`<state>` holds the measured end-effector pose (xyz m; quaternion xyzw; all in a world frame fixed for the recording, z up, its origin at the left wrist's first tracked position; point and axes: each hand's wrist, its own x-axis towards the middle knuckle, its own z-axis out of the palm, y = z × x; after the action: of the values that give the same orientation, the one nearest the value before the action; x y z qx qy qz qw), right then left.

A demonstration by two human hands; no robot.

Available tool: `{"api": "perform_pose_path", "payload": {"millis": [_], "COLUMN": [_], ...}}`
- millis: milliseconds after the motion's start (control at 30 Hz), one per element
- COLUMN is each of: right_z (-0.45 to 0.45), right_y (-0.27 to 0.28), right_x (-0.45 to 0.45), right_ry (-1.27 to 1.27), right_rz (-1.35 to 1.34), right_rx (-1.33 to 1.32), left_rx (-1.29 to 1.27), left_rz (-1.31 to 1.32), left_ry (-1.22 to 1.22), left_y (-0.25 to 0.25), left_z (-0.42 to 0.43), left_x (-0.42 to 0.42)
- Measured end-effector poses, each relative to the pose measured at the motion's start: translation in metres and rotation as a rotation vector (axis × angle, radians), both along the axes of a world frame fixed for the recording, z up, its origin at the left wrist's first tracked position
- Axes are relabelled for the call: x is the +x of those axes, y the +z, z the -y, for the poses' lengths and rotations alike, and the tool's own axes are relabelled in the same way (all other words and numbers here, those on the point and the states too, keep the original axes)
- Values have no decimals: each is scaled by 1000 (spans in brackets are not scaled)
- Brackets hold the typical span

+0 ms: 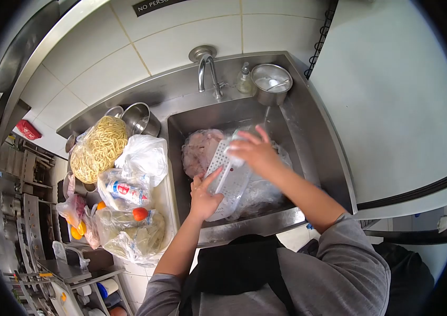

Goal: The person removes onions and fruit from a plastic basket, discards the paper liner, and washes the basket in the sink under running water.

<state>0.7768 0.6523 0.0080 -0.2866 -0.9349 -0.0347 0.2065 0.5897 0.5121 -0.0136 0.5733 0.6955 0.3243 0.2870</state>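
Over the steel sink (313, 179), a white plastic tray (232, 190) pierced with small holes is held tilted. My left hand (205, 197) grips its left edge, the index finger stretched along the surface. My right hand (259, 154) presses a soft white wad, perhaps a sponge or cloth (235, 154), against the tray's upper part; its fingers are partly raised around it. Bagged pale pink raw meat (202, 147) lies in the sink left of the tray. Clear plastic bags (263, 197) lie to the right, partly covered by the tray and my right forearm.
Behind the sink rises a curved faucet (206, 73), with a soap bottle (245, 79) and a steel pot (271, 83). The left counter holds bagged noodles (101, 147), a white bag (143, 158), a printed packet (127, 191), a tomato (140, 214) and bagged greens (136, 231).
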Motion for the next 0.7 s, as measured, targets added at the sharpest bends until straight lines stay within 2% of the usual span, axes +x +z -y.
{"api": "perform_pose_path", "payload": {"millis": [33, 100, 167, 200, 267, 300, 367, 400, 433, 500, 567, 600, 667, 700], "right_z": [14, 48, 38, 25, -2, 0, 6, 13, 22, 41, 66, 76, 99, 93], "right_y": [1, 3, 1, 6, 14, 16, 28, 25, 16, -14, -27, -31, -32, -34], "right_x": [-6, -18, -18, -17, -20, -24, -33, -38, -48, -65, -63, -61, -54, -54], "right_ry": [1, 260, 283, 252, 199, 190, -174, -234, -246, -233, -180, -182, 32, 20], "right_rz": [1, 13, -41, -148, -434, -435, -945, -822, -823, -698, -483, -491, -384, -388], "right_rx": [0, -120, -54, 25, 111, 110, -204, -165, -169, -375, -438, -432, -529, -535], "left_rx": [22, 34, 30, 24, 17, 12, -42, -47, -60, -46, -25, -11, 10, -4], "left_rz": [1, -4, 337, 335, 844, 843, 1032, 1066, 1065, 1220, 1206, 1234, 1223, 1222], "left_ry": [15, 18, -1, -7, -81, -87, -46, 0, -5, 62, 52, 65, 31, 26], "left_y": [-9, -16, -14, -10, 15, 22, 30, 23, 21, 19, 5, 1, -5, -10], "left_z": [0, 1, -4, -6, -9, -8, -6, -4, -2, 0, -3, -3, 0, 0], "left_x": [-3, -5, -3, -2, 5, 7, 10, 9, 11, 12, 4, -3, -10, -10]}}
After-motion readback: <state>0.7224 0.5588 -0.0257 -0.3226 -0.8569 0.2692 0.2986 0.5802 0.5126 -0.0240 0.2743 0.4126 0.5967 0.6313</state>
